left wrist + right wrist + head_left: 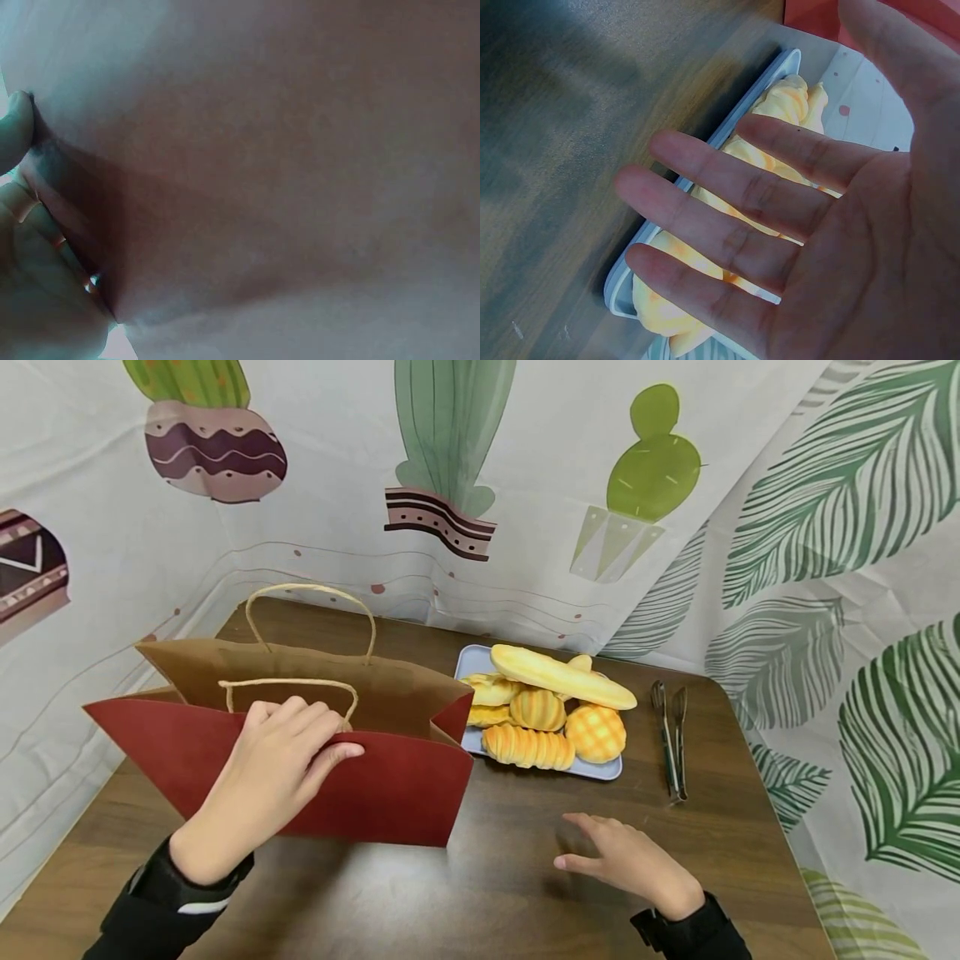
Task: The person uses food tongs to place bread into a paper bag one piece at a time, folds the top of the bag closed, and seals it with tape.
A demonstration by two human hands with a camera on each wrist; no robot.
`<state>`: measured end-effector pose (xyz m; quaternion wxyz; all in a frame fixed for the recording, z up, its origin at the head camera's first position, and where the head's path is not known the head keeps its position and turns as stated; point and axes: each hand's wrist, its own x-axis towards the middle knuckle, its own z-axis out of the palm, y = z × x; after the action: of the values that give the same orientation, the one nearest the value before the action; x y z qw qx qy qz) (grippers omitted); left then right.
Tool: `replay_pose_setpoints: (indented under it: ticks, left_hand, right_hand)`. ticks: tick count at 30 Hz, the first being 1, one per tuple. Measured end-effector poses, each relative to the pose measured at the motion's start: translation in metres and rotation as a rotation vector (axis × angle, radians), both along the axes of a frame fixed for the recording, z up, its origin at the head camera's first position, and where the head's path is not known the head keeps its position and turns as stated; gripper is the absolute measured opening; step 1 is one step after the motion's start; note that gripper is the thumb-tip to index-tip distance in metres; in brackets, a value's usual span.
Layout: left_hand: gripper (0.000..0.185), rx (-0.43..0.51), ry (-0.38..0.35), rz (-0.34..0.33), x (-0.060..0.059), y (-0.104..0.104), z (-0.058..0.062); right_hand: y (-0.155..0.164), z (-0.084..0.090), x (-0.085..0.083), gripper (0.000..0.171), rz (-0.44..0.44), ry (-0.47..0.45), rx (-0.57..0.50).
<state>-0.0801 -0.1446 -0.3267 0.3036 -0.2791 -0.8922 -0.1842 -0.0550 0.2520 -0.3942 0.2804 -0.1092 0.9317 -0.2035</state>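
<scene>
My left hand (pixel 277 764) pinches the near rim of a red paper bag (pixel 397 793), fingers over the edge and thumb on the outer face. The bag stands with its mouth open, showing a brown inside and two twisted paper handles (pixel 311 587). In the left wrist view the bag's face (pixel 300 187) fills most of the picture, with the fingers at the left edge. My right hand (pixel 633 864) hovers over the table in front of a blue tray (pixel 611 770), holding nothing. Its fingers are spread and straight in the right wrist view.
Several breads lie on the tray: a long baguette (pixel 562 677) on top, a ridged roll (pixel 528 747), a round checked bun (pixel 596 733) and a striped bun (pixel 537 709). Metal tongs (pixel 670 747) lie to the right on the wooden table (pixel 510 893). A patterned cloth (pixel 547 468) hangs behind.
</scene>
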Motion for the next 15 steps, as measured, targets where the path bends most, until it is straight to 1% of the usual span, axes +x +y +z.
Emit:
replay_pose_setpoints:
  ticks: [8, 12, 15]
  left_hand:
    - [0.05, 0.002, 0.032, 0.0, 0.018, 0.013, 0.001]
    - [0.048, 0.012, 0.05, -0.01, 0.025, 0.02, 0.002]
    - [0.047, 0.022, 0.049, -0.018, 0.03, 0.025, 0.002]
  right_hand:
    - [0.002, 0.0, 0.0, 0.072, 0.005, -0.003, -0.012]
    - [0.002, -0.001, 0.001, 0.071, 0.0, -0.007, -0.016]
    - [0.002, -0.001, 0.001, 0.071, -0.001, -0.014, -0.02]
